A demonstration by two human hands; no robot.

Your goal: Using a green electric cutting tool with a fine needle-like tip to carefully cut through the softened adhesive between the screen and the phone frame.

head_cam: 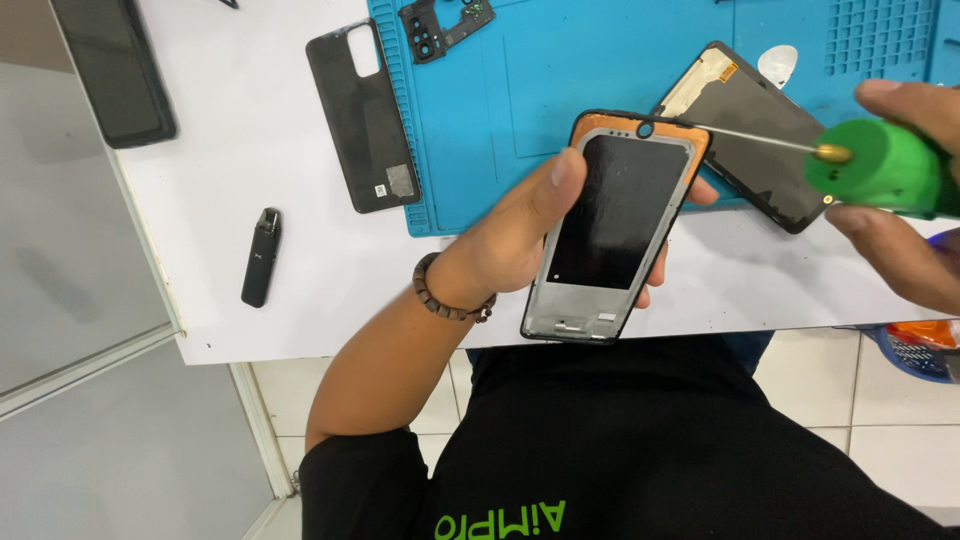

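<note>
Fingers [560, 175] grip the phone frame [615, 225] — right hand [905, 190] clasps a green screwdriver [875, 165] — detached screen [755, 130] just behind.

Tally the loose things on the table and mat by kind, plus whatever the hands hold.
Phone frame, in left hand: 1
Green tool with needle tip, in right hand: 1
Screen panels: 2
Black back cover: 1
Camera bracket piece: 1
Small black stick device: 1
White pick: 1
Total: 8
</note>
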